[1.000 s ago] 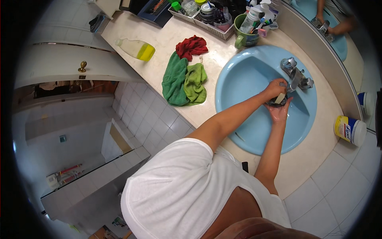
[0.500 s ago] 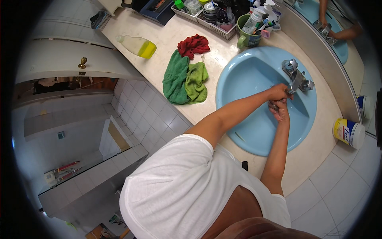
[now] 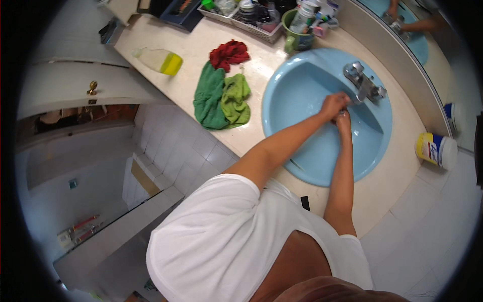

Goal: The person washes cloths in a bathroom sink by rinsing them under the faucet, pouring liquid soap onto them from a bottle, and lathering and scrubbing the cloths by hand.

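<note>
Over the light-blue washbasin (image 3: 282, 100), my two hands meet just left of the chrome tap's spout (image 3: 361, 94). My left hand (image 3: 334, 104) reaches in from the left, its fingers bent over and against the other hand. Tucked close below it, my right hand (image 3: 343, 121) has curled fingers. Whether something small lies between them is hidden. A few pale glints show in the bowl near the hands; I cannot make out a water stream. Two star-shaped knobs flank the spout, the upper knob (image 3: 355, 67) and the lower knob (image 3: 379, 92).
Left on the counter (image 3: 171, 90) lie a red cloth (image 3: 229, 54), a dark green cloth (image 3: 209, 98), a light green cloth (image 3: 235, 100) and a bottle of yellow liquid (image 3: 163, 61). Behind the basin stands a green mug (image 3: 297, 38); a white-lidded tub (image 3: 433, 150) sits at right.
The whole view has shifted slightly. My left hand has drawn back a little from the spout, and my right hand has moved up closer against it.
</note>
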Action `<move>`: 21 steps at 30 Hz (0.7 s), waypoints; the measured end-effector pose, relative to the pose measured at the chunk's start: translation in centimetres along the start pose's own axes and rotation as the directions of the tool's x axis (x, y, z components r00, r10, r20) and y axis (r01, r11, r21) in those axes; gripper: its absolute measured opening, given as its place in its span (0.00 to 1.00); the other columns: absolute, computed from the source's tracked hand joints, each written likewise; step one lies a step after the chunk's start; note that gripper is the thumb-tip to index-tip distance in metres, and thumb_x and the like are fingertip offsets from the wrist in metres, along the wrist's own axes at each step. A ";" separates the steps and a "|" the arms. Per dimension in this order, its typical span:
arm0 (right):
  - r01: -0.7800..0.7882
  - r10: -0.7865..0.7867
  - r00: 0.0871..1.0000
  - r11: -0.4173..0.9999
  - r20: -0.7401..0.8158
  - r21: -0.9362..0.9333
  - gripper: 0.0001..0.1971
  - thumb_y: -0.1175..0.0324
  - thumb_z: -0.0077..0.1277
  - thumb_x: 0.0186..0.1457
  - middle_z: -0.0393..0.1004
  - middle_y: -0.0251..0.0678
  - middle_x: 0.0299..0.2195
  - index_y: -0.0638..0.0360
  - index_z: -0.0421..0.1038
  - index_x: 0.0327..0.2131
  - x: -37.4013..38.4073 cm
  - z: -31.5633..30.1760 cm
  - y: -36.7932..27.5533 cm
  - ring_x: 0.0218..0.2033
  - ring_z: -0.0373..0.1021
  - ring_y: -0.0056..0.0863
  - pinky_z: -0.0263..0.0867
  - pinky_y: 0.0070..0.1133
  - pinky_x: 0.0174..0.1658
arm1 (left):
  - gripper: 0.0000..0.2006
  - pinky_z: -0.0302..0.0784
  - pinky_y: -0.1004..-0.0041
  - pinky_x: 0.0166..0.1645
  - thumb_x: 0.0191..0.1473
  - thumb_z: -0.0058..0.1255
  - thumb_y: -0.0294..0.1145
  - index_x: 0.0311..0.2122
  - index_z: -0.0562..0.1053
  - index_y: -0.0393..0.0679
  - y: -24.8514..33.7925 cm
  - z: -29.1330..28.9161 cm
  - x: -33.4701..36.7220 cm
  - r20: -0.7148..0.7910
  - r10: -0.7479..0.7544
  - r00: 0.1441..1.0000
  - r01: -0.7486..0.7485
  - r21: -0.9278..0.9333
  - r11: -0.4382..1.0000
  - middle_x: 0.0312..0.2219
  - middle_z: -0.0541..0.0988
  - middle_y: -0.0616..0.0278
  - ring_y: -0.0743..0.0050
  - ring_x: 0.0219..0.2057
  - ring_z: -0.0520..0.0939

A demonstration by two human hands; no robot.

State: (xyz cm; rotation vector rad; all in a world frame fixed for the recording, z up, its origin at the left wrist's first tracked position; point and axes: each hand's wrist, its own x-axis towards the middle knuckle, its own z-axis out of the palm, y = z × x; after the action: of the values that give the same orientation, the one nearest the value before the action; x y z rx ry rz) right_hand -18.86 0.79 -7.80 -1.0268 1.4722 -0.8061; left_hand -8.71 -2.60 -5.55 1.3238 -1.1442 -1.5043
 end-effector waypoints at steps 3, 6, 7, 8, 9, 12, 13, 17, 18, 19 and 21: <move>0.024 0.007 0.999 0.811 -0.051 0.584 0.15 0.64 0.48 0.54 0.71 0.35 0.33 0.58 0.64 0.43 -1.5 -0.1 -2.7 0.31 0.69 0.24 0.67 0.22 0.27 | 0.15 0.71 0.77 0.38 0.57 0.43 0.41 0.39 0.74 0.40 -1.1 -1.6 0.4 -0.074 0.052 0.996 -0.076 -0.364 0.928 0.35 0.77 0.63 0.76 0.35 0.76; -0.093 0.125 0.992 0.700 0.007 0.708 0.19 0.60 0.51 0.53 0.71 0.31 0.36 0.54 0.63 0.47 -1.0 -2.4 -1.0 0.34 0.68 0.24 0.66 0.22 0.30 | 0.16 0.71 0.77 0.38 0.58 0.42 0.42 0.42 0.72 0.41 -0.9 -1.3 -0.3 0.049 -0.084 0.995 0.097 -0.491 0.866 0.35 0.76 0.62 0.77 0.35 0.75; -0.085 0.153 0.987 0.763 -0.051 0.641 0.18 0.58 0.49 0.53 0.72 0.32 0.36 0.55 0.65 0.46 -1.1 -2.5 -0.5 0.32 0.68 0.24 0.65 0.21 0.29 | 0.17 0.71 0.77 0.38 0.57 0.43 0.44 0.43 0.72 0.42 -0.5 -1.0 -0.7 0.099 -0.175 0.980 0.201 -0.478 0.855 0.34 0.76 0.61 0.77 0.35 0.75; -0.078 0.157 0.985 0.765 -0.068 0.640 0.18 0.58 0.49 0.53 0.72 0.32 0.36 0.55 0.65 0.46 -0.9 -2.4 -0.1 0.32 0.68 0.24 0.65 0.21 0.29 | 0.17 0.71 0.77 0.38 0.57 0.43 0.44 0.43 0.72 0.42 -0.9 -0.2 -0.5 0.116 -0.176 0.977 0.211 -0.479 0.852 0.34 0.76 0.61 0.77 0.35 0.75; 0.025 0.080 0.969 0.910 -0.235 0.414 0.17 0.58 0.45 0.56 0.72 0.36 0.35 0.59 0.66 0.43 -0.5 -1.3 -0.8 0.32 0.69 0.29 0.64 0.24 0.31 | 0.17 0.71 0.77 0.37 0.56 0.44 0.45 0.43 0.72 0.42 -1.6 0.0 -0.3 0.062 -0.220 0.974 0.228 -0.279 0.933 0.34 0.76 0.61 0.77 0.35 0.75; 0.087 -0.146 0.882 0.985 -0.449 -0.150 0.21 0.55 0.38 0.59 0.73 0.48 0.32 0.66 0.70 0.36 -1.1 2.4 -3.6 0.32 0.70 0.42 0.62 0.30 0.36 | 0.21 0.71 0.72 0.38 0.55 0.43 0.49 0.39 0.73 0.39 -3.4 -0.1 0.4 -0.088 -0.250 0.964 0.246 -0.046 0.968 0.31 0.77 0.57 0.70 0.34 0.77; 0.097 -0.189 0.879 0.970 -0.438 -0.225 0.21 0.54 0.37 0.59 0.73 0.50 0.31 0.65 0.70 0.35 -1.2 1.9 -3.4 0.32 0.69 0.44 0.62 0.30 0.37 | 0.22 0.70 0.66 0.40 0.55 0.39 0.49 0.36 0.73 0.38 -2.2 0.6 -0.3 -0.151 -0.203 0.968 0.215 0.070 0.974 0.31 0.77 0.51 0.59 0.35 0.76; 0.202 -0.358 0.862 0.892 -0.358 -0.405 0.22 0.54 0.36 0.59 0.73 0.52 0.31 0.65 0.71 0.34 -1.3 2.8 -3.5 0.33 0.68 0.47 0.62 0.29 0.39 | 0.24 0.67 0.56 0.44 0.56 0.31 0.48 0.32 0.73 0.37 -1.1 -0.9 -1.3 -0.193 -0.083 0.978 0.126 0.225 0.966 0.32 0.76 0.43 0.39 0.37 0.74; 0.212 -0.364 0.863 0.891 -0.351 -0.403 0.22 0.54 0.36 0.59 0.73 0.52 0.31 0.65 0.71 0.34 -0.9 2.6 -3.0 0.33 0.68 0.47 0.62 0.29 0.39 | 0.24 0.67 0.56 0.44 0.56 0.31 0.48 0.32 0.73 0.37 -0.8 -1.4 -1.4 -0.203 -0.078 0.976 0.124 0.227 0.966 0.32 0.76 0.43 0.39 0.37 0.74; 0.233 -0.330 0.907 0.911 -0.262 -0.340 0.21 0.54 0.36 0.59 0.73 0.48 0.32 0.64 0.71 0.36 -0.3 2.0 -2.3 0.32 0.69 0.43 0.64 0.29 0.37 | 0.24 0.68 0.57 0.43 0.55 0.33 0.49 0.32 0.73 0.37 -0.1 -2.0 -1.6 -0.164 -0.050 0.985 0.098 0.298 0.950 0.31 0.76 0.43 0.40 0.36 0.74; 0.247 -0.296 0.941 0.932 -0.163 -0.266 0.21 0.54 0.37 0.59 0.74 0.44 0.32 0.63 0.71 0.37 0.5 0.7 -1.3 0.31 0.70 0.40 0.65 0.28 0.35 | 0.23 0.68 0.58 0.42 0.55 0.35 0.49 0.32 0.73 0.37 1.7 -3.6 -2.3 -0.128 -0.028 0.991 0.074 0.375 0.924 0.30 0.76 0.44 0.41 0.35 0.75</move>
State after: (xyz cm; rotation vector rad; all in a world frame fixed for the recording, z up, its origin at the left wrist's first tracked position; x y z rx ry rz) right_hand -17.93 -0.12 -6.88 -1.3915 1.6512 -0.9671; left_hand -4.85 -1.23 -3.45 1.6913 -1.3776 -1.2570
